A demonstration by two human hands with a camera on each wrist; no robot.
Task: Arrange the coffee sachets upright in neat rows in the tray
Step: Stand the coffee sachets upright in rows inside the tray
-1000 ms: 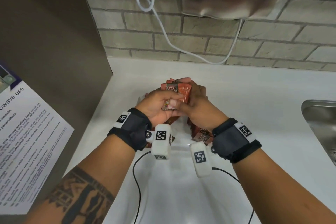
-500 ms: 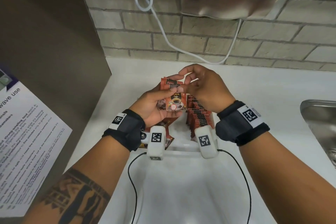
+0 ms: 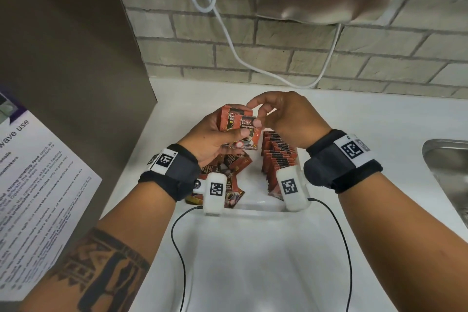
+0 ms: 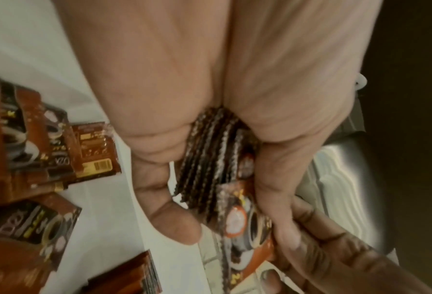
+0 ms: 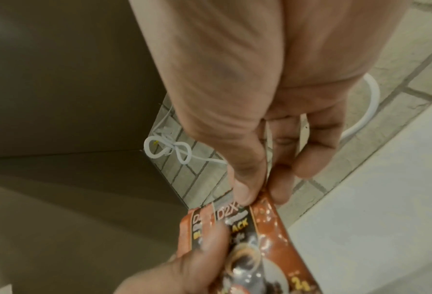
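Observation:
My left hand grips a stack of red-brown coffee sachets above the clear tray; the stack's serrated edges show between thumb and fingers in the left wrist view. My right hand pinches the top corner of the front sachet between thumb and forefinger. A row of sachets stands upright along the tray's right side. Loose sachets lie flat in the tray's left part, below my left hand.
A brown panel stands at the left with a printed notice on it. White cable hangs down the brick wall. A steel sink sits at the right. Wrist camera cords trail over the white counter.
Both hands rose from the tray with a stack of sachets. My right hand shifted from beside the left to pinching the front sachet's top corner.

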